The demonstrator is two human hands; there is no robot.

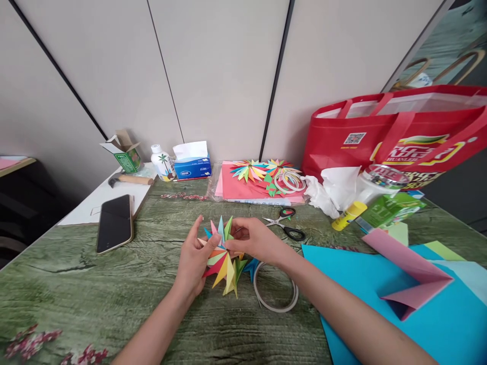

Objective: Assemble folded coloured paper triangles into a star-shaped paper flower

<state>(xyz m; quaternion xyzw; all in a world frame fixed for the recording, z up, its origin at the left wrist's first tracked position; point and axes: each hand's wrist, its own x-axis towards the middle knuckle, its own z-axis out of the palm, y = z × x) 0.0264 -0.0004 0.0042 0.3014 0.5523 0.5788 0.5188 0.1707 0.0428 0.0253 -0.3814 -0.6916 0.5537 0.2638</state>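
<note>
A many-pointed folded paper star [225, 266] in red, yellow, green, blue and pink is held above the green wood-patterned table [152, 284]. My left hand [193, 258] grips its left side, with the thumb across the front near the centre. My right hand [251, 237] has its thumb and fingers closed on the star's upper right, by the green and blue points. Just right of the star, under my right wrist, a roll of tape [276, 309] lies flat. Blue folded paper points [251, 267] show between the star and the roll.
Black-handled scissors [285, 223], a glue stick [349, 215] and crumpled tissue [323, 197] lie beyond my right arm. Blue paper sheets [353, 289] cover the right side. At the left is a phone [115, 223]. Finished stars [249, 171] and a red bag [342, 137] stand at the back.
</note>
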